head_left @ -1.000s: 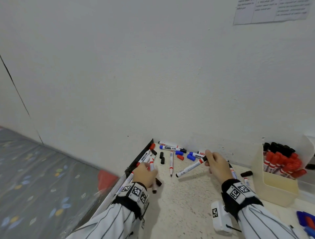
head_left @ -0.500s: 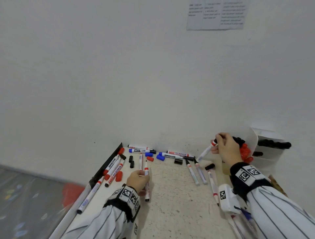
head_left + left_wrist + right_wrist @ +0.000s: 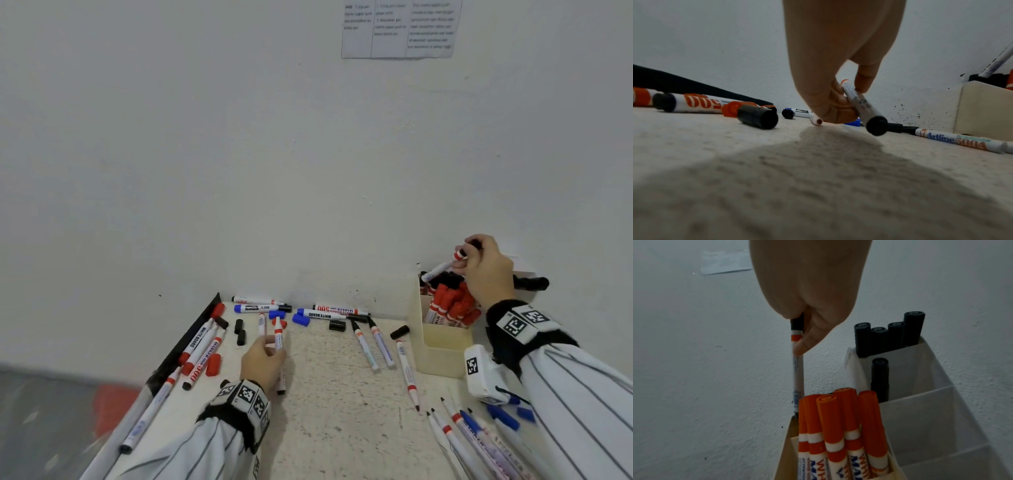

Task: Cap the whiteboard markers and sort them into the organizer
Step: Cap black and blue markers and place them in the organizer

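Many loose markers (image 3: 202, 346) and caps (image 3: 337, 324) scattered over a speckled pale tabletop (image 3: 329, 394) pushed into a white wall (image 3: 239, 154); paper notice (image 3: 399, 29) taped high up. Black strip (image 3: 191, 337) along the table's left edge, grey floor (image 3: 44, 421) beyond. Cream organizer (image 3: 438, 346) at the right against the wall, packed with red-capped markers (image 3: 840, 426); black-capped ones (image 3: 888, 335) in a translucent compartment beside. Right hand (image 3: 486, 267) above the organizer, pinching a thin marker (image 3: 442, 267), lower end at the rim. Left hand (image 3: 262, 363) low at mid-table, fingers curled round a slim marker (image 3: 278, 337). Bare surface in the near centre.
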The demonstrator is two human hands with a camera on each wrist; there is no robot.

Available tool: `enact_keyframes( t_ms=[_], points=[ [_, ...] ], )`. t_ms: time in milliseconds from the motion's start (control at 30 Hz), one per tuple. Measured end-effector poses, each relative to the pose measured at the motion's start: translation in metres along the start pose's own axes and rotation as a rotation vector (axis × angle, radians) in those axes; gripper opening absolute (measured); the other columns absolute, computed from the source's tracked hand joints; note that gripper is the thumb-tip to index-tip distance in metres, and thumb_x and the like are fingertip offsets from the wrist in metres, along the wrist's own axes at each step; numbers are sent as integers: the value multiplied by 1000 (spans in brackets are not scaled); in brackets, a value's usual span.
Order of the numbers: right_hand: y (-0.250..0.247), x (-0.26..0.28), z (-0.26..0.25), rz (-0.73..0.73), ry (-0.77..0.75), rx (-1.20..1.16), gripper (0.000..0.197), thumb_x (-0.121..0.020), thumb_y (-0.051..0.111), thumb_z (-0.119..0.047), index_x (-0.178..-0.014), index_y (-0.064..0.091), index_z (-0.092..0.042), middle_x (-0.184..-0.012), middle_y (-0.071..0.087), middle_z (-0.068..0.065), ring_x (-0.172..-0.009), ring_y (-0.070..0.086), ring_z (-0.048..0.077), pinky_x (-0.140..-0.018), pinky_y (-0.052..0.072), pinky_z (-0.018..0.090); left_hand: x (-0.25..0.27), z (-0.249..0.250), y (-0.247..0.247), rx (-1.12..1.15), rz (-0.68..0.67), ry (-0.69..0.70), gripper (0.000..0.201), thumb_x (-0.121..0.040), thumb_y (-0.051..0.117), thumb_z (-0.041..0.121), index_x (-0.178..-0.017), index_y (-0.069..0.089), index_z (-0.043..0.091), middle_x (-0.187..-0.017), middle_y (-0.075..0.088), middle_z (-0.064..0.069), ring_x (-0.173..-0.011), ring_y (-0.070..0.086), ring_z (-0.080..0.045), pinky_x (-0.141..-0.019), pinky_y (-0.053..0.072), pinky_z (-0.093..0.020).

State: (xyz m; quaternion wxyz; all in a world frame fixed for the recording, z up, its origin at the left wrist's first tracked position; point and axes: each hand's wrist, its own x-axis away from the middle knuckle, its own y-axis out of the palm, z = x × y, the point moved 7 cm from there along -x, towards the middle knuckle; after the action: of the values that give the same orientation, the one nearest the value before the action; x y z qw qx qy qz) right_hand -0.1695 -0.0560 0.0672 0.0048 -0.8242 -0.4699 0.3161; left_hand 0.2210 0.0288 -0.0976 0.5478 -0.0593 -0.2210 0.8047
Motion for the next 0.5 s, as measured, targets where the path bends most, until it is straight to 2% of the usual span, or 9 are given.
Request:
enact_keyframes(
  t_ms=[33,67,100,133,233,300,333,433,500],
  points=[
    [4,1,-2,-32,-5,9,12,-97,43,-11,-104,53,-12,-94,62,17,-77,63,28,-65,55,16,0,0,0,16,0,9,25,-92,55,15,-117,54,15,-82,58,7,-75,57,-12,-74,51,-27],
    [7,2,-4,-45,-13,17,14,-96,43,-9,-106,53,-8,-93,60,18,-77,62,28,-63,52,11,0,0,0,25,3,16,24,-92,55,15,-115,54,15,-80,57,7,-73,56,-11,-69,50,-25],
    [9,2,-6,-52,-15,38,16,-96,42,-8,-107,53,-6,-91,59,17,-78,60,28,-61,51,11,0,0,-1,31,6,17,22,-91,55,15,-114,54,16,-80,57,7,-73,56,-10,-68,49,-24],
    [12,2,-6,-59,-17,63,17,-96,42,-6,-108,54,-4,-90,58,16,-79,59,27,-63,52,15,1,-1,-1,40,8,16,21,-91,55,15,-113,54,16,-80,57,7,-73,56,-10,-68,48,-24],
    [21,3,-3,-116,3,153,19,-96,44,-8,-108,57,-3,-94,58,19,-88,59,33,-85,52,41,4,-2,4,60,-16,-2,19,-92,54,15,-111,53,17,-82,58,6,-75,56,-9,-70,49,-24],
    [28,5,-3,-163,-16,289,22,-94,48,-10,-111,60,-1,-105,58,24,-100,56,37,-94,43,41,5,-3,8,71,-31,-10,20,-91,55,16,-111,54,18,-84,60,4,-78,58,-13,-78,53,-31],
    [31,5,-3,-177,-31,353,24,-93,51,-11,-112,61,-1,-108,58,25,-104,53,38,-94,39,39,6,-3,9,77,-34,-9,21,-91,56,16,-111,55,18,-84,60,3,-78,59,-14,-81,53,-32],
    [34,12,-4,-144,-44,424,22,-88,60,-13,-109,60,-6,-98,63,20,-95,54,32,-83,39,31,7,-4,10,69,-40,-17,22,-91,55,16,-113,55,16,-85,60,3,-78,57,-11,-76,48,-25],
    [40,19,-3,-179,-49,467,17,-89,59,-13,-105,59,-6,-93,63,16,-83,49,23,-68,27,23,6,-5,10,65,-39,-20,24,-91,55,16,-115,55,16,-87,60,2,-79,57,-11,-71,46,-20]
  ],
)
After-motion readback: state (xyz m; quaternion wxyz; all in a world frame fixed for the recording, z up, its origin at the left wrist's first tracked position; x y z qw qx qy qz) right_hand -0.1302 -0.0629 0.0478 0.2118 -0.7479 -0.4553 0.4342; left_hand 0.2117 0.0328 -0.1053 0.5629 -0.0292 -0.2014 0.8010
